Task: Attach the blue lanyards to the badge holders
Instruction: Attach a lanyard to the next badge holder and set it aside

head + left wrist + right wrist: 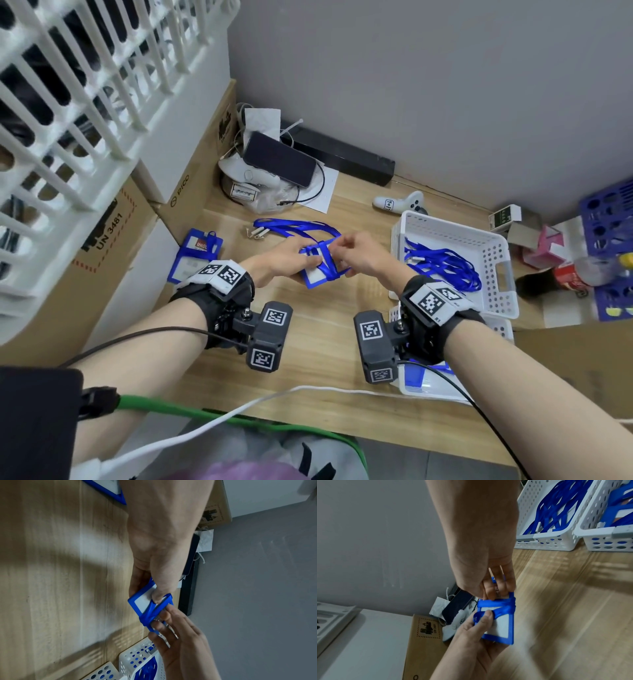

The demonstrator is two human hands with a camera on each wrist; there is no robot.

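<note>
A blue-framed badge holder (313,279) with a white card is held above the wooden table. My left hand (308,262) grips it, thumb on the card face, as the left wrist view shows on the badge holder (137,602). A blue lanyard (327,263) crosses the holder's upper part. My right hand (342,245) pinches the lanyard (152,609) at the holder's top end; what lies between its fingertips (503,588) is mostly hidden. In the right wrist view the lanyard (496,603) loops over the badge holder (500,626) just above my left thumb.
Loose lanyards (291,226) lie behind my hands. Another badge holder (197,255) lies at the left by cardboard boxes. A white basket (493,274) of lanyards stands to the right, a second basket (431,390) nearer me. A phone (279,159) and white controller (399,202) sit at the back.
</note>
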